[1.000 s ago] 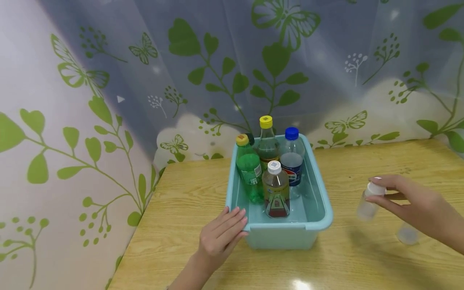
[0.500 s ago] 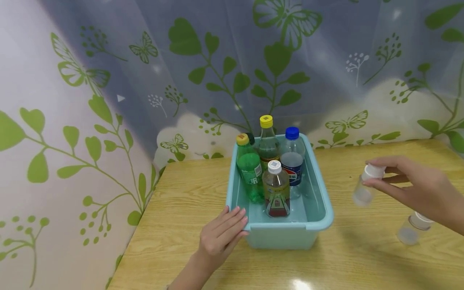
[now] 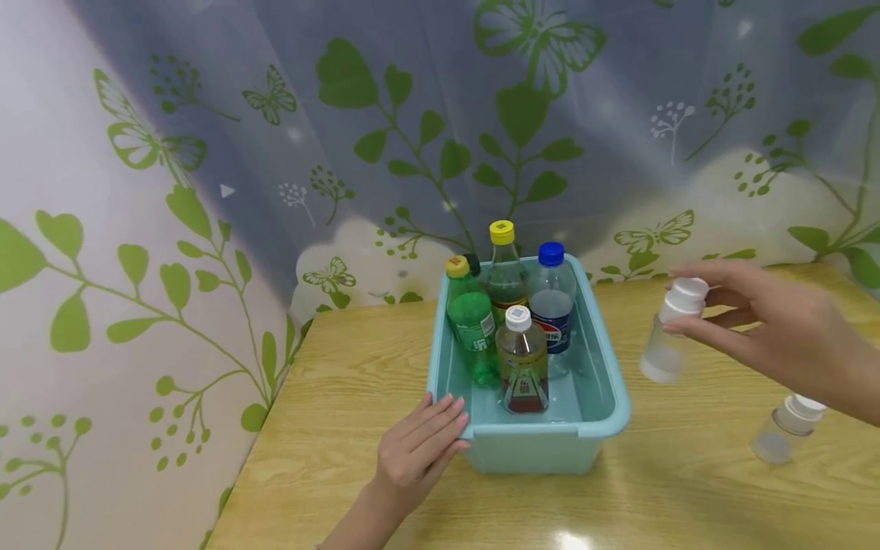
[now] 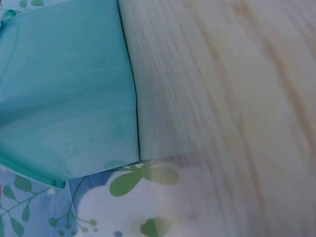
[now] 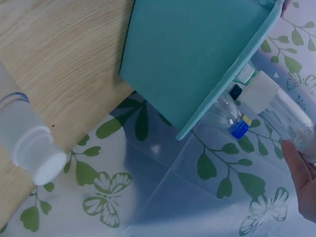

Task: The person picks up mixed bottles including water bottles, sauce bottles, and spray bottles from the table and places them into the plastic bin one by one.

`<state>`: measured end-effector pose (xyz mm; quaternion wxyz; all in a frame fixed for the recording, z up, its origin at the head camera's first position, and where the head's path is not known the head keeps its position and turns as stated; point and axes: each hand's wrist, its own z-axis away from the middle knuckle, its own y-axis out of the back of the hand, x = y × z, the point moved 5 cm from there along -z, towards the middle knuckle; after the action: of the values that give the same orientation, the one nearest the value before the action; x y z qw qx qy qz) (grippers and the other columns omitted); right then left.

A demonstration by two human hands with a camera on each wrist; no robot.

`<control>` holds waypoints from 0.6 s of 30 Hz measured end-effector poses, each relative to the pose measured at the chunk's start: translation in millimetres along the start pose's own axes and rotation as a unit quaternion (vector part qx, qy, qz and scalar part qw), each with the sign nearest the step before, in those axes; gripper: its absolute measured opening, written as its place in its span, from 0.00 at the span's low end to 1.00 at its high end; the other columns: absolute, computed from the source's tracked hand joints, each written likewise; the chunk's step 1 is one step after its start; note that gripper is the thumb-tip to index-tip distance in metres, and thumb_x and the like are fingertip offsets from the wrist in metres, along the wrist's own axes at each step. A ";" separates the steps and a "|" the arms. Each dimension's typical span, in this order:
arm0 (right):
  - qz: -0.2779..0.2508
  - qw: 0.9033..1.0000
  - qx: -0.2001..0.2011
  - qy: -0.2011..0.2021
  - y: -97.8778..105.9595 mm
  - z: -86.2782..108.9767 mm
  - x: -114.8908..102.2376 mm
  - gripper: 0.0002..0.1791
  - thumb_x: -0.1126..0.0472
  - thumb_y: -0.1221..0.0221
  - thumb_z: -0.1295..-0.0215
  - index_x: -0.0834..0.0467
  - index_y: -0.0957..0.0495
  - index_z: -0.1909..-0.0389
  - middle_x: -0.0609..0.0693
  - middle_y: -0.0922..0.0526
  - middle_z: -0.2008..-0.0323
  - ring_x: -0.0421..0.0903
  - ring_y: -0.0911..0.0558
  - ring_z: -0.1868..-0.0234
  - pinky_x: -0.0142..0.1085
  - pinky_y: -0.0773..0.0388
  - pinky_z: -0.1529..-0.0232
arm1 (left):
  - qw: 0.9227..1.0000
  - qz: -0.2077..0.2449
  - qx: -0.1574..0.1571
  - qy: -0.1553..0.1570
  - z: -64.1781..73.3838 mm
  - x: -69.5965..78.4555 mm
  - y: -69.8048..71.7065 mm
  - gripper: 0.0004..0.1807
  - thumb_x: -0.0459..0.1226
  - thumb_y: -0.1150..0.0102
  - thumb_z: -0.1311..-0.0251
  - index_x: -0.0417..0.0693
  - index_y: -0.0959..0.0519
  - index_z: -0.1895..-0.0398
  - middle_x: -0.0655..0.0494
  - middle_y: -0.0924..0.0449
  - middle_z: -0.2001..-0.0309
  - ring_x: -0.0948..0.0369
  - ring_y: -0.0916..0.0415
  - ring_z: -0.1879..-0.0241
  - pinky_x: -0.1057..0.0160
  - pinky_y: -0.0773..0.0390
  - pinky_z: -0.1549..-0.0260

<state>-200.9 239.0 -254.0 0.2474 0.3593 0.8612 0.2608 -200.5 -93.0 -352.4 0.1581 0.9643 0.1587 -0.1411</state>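
Note:
My left hand rests on the front left corner of a light blue plastic tub, fingers laid straight over the rim. To the tub's right, my right hand pinches the white cap of a small clear bottle, which hangs tilted above the table. In the right wrist view this clear bottle overlaps the tub's far side. Inside the tub stand a green bottle, a yellow-capped bottle, a blue-capped bottle and a white-capped bottle with dark red at its base.
A second small clear bottle with a white cap stands on the wooden table, right of the tub and below my right forearm. A dark cap shows behind the green bottle. A leaf-patterned curtain hangs along the table's back and left.
My right hand has moved left and upward with the clear bottle, nearer the tub. The second small bottle has come into fuller view. My left hand stays on the rim.

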 end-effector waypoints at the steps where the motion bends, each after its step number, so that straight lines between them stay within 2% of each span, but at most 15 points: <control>1: 0.001 1.000 -0.004 0.007 -1.0 -2.5 -2.7 0.30 0.49 0.30 0.54 0.63 0.22 0.52 0.43 0.17 0.64 0.12 0.30 0.60 0.13 0.26 0.68 | 1.000 0.001 0.000 0.001 0.3 0.4 0.2 0.12 0.34 0.39 0.40 0.30 0.16 0.72 0.38 0.16 0.68 0.48 0.16 0.66 0.52 0.19 0.55; 2: -0.002 1.000 -0.004 0.022 -2.2 -5.3 -5.7 0.30 0.49 0.31 0.52 0.63 0.22 0.51 0.48 0.16 0.65 0.12 0.29 0.60 0.13 0.26 0.67 | 1.000 0.002 -0.002 0.004 0.7 0.7 0.0 0.12 0.34 0.40 0.40 0.30 0.16 0.73 0.38 0.16 0.68 0.48 0.16 0.66 0.52 0.19 0.55; 4: -0.015 0.998 0.003 0.063 -5.0 -11.4 -11.6 0.31 0.41 0.38 0.46 0.63 0.21 0.52 0.51 0.15 0.66 0.14 0.28 0.59 0.14 0.26 0.67 | 1.000 0.003 -0.003 0.007 1.4 0.8 -0.1 0.12 0.34 0.40 0.39 0.30 0.16 0.72 0.38 0.16 0.67 0.48 0.16 0.65 0.52 0.20 0.54; 7: -0.034 0.993 0.015 0.115 -9.9 -19.2 -19.7 0.35 0.35 0.48 0.41 0.64 0.19 0.54 0.52 0.15 0.66 0.18 0.26 0.58 0.14 0.25 0.65 | 1.000 0.002 -0.005 0.010 2.4 0.3 -0.8 0.12 0.34 0.40 0.40 0.30 0.16 0.72 0.38 0.16 0.67 0.48 0.16 0.65 0.52 0.20 0.54; 11: -0.046 0.992 0.000 0.121 -16.6 -26.5 -27.7 0.34 0.35 0.48 0.41 0.62 0.19 0.54 0.50 0.15 0.64 0.26 0.22 0.61 0.16 0.24 0.64 | 1.000 0.002 -0.006 0.010 3.8 0.5 -1.5 0.12 0.34 0.39 0.40 0.30 0.16 0.72 0.38 0.16 0.67 0.48 0.16 0.66 0.52 0.20 0.54; 15: -0.060 0.989 -0.012 0.133 -21.7 -32.3 -35.1 0.30 0.38 0.44 0.41 0.61 0.19 0.53 0.50 0.15 0.62 0.37 0.18 0.66 0.18 0.22 0.66 | 1.000 0.004 -0.006 0.010 3.6 1.1 -1.2 0.12 0.34 0.39 0.40 0.30 0.16 0.71 0.38 0.16 0.67 0.48 0.16 0.65 0.52 0.20 0.54; 18: -0.071 0.986 -0.020 0.147 -26.4 -35.9 -39.9 0.27 0.41 0.40 0.42 0.60 0.19 0.53 0.49 0.15 0.62 0.38 0.17 0.67 0.20 0.21 0.66 | 1.000 0.003 -0.004 0.009 2.3 1.4 -0.3 0.12 0.34 0.39 0.40 0.30 0.16 0.71 0.38 0.16 0.67 0.48 0.16 0.65 0.52 0.20 0.53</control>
<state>-211.2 183.4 -234.5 0.1430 0.2495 0.9061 0.3102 -199.9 -93.2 -355.0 0.1610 0.9653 0.1582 -0.1311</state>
